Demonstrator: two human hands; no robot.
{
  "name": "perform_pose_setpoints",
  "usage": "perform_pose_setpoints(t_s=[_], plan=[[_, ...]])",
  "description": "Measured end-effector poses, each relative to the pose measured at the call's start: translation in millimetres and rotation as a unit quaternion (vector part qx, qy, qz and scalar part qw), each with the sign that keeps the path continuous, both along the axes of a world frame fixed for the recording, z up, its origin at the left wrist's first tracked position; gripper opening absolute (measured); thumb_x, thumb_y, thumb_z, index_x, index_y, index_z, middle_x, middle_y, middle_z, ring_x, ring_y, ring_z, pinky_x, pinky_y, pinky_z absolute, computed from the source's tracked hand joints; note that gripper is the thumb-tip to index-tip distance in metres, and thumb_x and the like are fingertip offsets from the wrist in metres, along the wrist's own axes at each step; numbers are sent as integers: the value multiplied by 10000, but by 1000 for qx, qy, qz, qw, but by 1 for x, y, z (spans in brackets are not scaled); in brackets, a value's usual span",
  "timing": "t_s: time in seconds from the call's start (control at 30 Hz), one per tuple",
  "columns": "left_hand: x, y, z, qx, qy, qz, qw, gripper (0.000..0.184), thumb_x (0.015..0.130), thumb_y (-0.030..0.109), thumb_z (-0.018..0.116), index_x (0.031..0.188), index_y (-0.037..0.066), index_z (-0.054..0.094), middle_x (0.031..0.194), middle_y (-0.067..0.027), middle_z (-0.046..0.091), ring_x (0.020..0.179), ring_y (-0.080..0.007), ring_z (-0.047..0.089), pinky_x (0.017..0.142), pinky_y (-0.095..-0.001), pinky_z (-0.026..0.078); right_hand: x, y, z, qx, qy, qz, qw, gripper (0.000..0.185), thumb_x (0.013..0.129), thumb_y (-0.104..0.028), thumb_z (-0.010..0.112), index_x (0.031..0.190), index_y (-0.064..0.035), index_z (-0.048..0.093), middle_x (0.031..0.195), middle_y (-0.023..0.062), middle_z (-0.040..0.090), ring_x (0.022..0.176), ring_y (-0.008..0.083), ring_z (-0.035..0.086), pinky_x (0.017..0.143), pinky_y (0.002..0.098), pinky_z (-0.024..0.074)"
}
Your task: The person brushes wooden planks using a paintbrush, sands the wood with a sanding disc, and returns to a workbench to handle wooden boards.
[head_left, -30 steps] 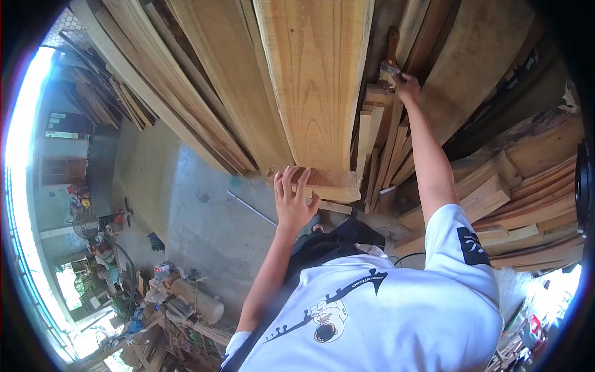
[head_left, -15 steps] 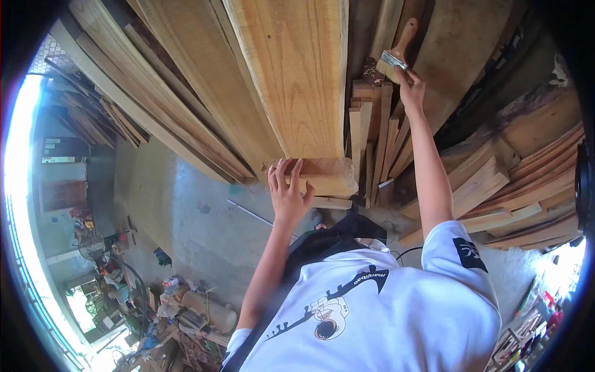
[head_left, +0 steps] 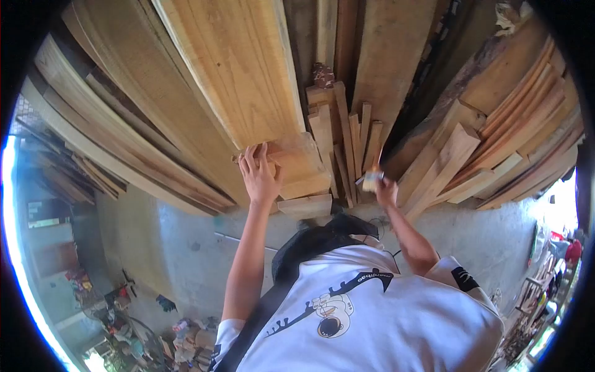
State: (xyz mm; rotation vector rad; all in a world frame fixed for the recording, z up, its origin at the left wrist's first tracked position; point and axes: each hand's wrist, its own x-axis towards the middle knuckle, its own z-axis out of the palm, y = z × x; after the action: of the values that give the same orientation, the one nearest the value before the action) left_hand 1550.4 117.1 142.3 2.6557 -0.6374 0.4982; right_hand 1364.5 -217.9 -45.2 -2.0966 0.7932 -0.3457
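Note:
My left hand [head_left: 260, 178] grips the left end of a short wooden block [head_left: 301, 168], fingers hooked over its far edge and the thumb against its near side. The block lies across the near end of a long, pale plank [head_left: 242, 68]. To the right, my right hand [head_left: 387, 193] is closed on a paintbrush [head_left: 373, 178] with a wooden handle, a metal band and light bristles. The handle points away from me, and my fingers are near the metal band and bristles. Part of the brush is blurred.
Long boards [head_left: 133, 111] lean on the left. Narrow offcuts [head_left: 344, 139] stand right of the plank, near a dark red patterned object [head_left: 323, 75]. More stacked timber [head_left: 489, 161] lies at the right. Clutter [head_left: 133, 335] sits on the floor at lower left.
My right hand has brought the paintbrush down and closer to my body, from beside the far boards. My left hand stays on the block. The view has shifted to the right.

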Motion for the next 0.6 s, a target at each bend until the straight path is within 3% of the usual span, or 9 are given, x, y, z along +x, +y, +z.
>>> perform_pose_setpoints(t_s=[0.07, 0.13, 0.23, 0.33, 0.6], plan=[[13, 0, -5, 7, -11, -5, 1000, 603, 765, 181, 666, 1320, 39, 480, 1285, -180, 433, 1239, -388, 383, 1072, -528, 304, -56, 3, -32, -30, 110, 12, 993, 291, 836, -298, 664, 810, -8, 670, 719, 234, 629, 744, 432, 632, 658, 479, 499], [24, 0, -14, 15, -7, -2, 1000, 633, 761, 195, 675, 1336, 38, 461, 1298, -186, 419, 1249, -390, 370, 1085, -535, 285, -102, 7, -26, -54, 179, 22, 982, 306, 836, -321, 654, 820, -16, 679, 742, 231, 644, 755, 421, 645, 675, 490, 500], [36, -2, -14, 29, 6, -1, 1000, 671, 759, 211, 681, 1357, 36, 435, 1315, -189, 404, 1266, -392, 351, 1099, -537, 268, -158, -4, -35, 1, 203, -12, 979, 336, 838, -360, 654, 844, -26, 689, 770, 228, 656, 767, 408, 659, 679, 483, 507], [43, -2, -15, 50, 33, 4, 998, 724, 762, 241, 686, 1390, 27, 395, 1357, -200, 384, 1322, -374, 319, 1134, -534, 213, -162, -4, 10, -14, 256, -68, 964, 337, 841, -372, 664, 869, -38, 697, 800, 227, 665, 795, 401, 665, 702, 475, 513], [65, 7, -26, 93, 45, -26, 994, 818, 746, 226, 710, 1439, 34, 320, 1426, -209, 337, 1381, -366, 265, 1163, -535, 168, -143, -19, 7, -118, 81, -57, 988, 277, 858, -300, 671, 818, -26, 663, 699, 219, 632, 697, 400, 651, 649, 464, 501]])
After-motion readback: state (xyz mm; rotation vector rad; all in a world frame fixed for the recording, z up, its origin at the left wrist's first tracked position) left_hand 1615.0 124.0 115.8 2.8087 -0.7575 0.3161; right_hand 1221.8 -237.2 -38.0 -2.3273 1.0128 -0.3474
